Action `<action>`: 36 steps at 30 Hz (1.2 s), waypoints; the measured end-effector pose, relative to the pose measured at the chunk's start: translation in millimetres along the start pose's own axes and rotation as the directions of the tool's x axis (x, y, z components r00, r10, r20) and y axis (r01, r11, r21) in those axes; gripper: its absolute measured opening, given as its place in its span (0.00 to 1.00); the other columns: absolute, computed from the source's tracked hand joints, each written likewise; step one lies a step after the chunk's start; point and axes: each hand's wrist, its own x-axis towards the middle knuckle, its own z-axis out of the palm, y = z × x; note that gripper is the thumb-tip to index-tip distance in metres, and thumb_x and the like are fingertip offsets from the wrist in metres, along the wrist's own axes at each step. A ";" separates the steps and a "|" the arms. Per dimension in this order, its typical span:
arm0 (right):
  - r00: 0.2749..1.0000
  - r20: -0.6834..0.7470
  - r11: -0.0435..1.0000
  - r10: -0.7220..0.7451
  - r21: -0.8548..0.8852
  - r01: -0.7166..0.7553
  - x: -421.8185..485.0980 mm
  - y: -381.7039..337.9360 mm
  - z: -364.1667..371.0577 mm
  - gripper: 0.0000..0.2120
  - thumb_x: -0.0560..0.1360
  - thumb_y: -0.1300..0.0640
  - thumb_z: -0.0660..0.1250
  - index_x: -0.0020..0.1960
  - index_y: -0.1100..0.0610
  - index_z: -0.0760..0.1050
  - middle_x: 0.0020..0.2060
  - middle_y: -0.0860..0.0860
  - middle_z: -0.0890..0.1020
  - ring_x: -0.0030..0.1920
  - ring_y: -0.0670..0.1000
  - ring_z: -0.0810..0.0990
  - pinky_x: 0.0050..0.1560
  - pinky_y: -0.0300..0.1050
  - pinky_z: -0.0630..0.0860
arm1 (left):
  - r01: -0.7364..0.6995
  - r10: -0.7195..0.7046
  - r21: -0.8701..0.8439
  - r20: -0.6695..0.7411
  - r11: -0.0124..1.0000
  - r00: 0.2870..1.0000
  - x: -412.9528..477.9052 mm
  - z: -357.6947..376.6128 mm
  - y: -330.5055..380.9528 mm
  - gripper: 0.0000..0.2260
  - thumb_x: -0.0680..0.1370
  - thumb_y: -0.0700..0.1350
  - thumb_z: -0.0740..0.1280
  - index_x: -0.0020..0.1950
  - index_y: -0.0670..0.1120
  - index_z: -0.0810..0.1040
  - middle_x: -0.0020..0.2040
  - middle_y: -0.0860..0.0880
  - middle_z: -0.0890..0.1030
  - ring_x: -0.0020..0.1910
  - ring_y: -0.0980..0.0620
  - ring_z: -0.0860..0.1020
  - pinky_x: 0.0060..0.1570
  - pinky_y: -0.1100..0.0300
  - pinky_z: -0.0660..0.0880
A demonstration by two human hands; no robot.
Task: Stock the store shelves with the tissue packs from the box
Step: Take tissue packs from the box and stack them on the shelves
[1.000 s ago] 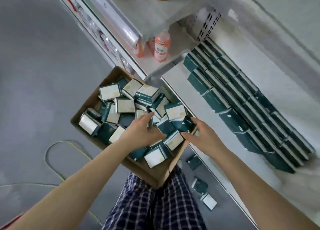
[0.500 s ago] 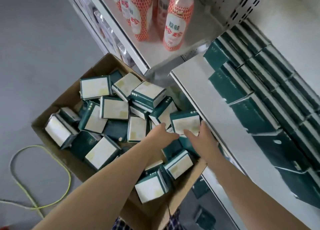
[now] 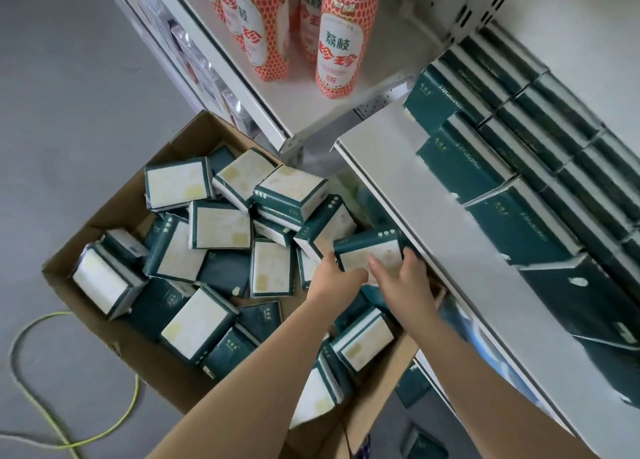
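Gripping one tissue pack (image 3: 370, 250) from both sides: curling the left hand (image 3: 334, 280) round its left edge, clamping its right edge with the right hand (image 3: 403, 280), thumb lying across the pale top face. Holding that pack at the right end of the cardboard box (image 3: 86, 226), just beside the front lip of the white shelf (image 3: 398, 188); hard telling whether lifted or resting on the pile. Reaching over loose packs (image 3: 221, 224) lying jumbled at all angles in the box. Facing neat rows of dark green stocked packs (image 3: 519, 153) on the shelf. Looking past to orange-netted bottles (image 3: 341, 43) on the neighbouring shelf, and down at a yellow-green cable (image 3: 130, 406) curving over the floor.
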 end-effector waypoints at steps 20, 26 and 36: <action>0.997 -0.011 0.926 -0.074 0.371 0.073 -204.9 -151.2 -35.0 0.30 0.75 0.38 0.69 0.74 0.44 0.66 0.69 0.47 0.73 0.68 0.48 0.72 0.66 0.52 0.73 | -0.286 0.292 0.079 -0.082 0.955 0.953 -232.2 -149.9 79.3 0.16 0.71 0.60 0.77 0.54 0.56 0.80 0.50 0.55 0.82 0.48 0.55 0.81 0.52 0.56 0.78; 0.983 0.075 0.918 -0.165 0.377 0.125 -249.6 -197.3 -60.3 0.33 0.76 0.34 0.62 0.77 0.45 0.63 0.73 0.48 0.71 0.71 0.49 0.71 0.70 0.50 0.68 | -0.374 0.376 0.047 -0.159 0.926 0.913 -269.3 -174.8 122.2 0.15 0.73 0.52 0.78 0.56 0.51 0.78 0.48 0.55 0.87 0.44 0.58 0.85 0.38 0.66 0.80; 0.945 0.213 0.685 -0.249 0.728 0.017 -294.8 -259.5 -92.4 0.27 0.70 0.33 0.64 0.65 0.43 0.76 0.60 0.50 0.83 0.61 0.49 0.81 0.66 0.52 0.75 | -0.628 0.733 0.473 -0.058 0.618 0.678 -320.3 -162.7 152.9 0.24 0.76 0.60 0.71 0.70 0.58 0.74 0.60 0.63 0.77 0.58 0.65 0.75 0.55 0.66 0.73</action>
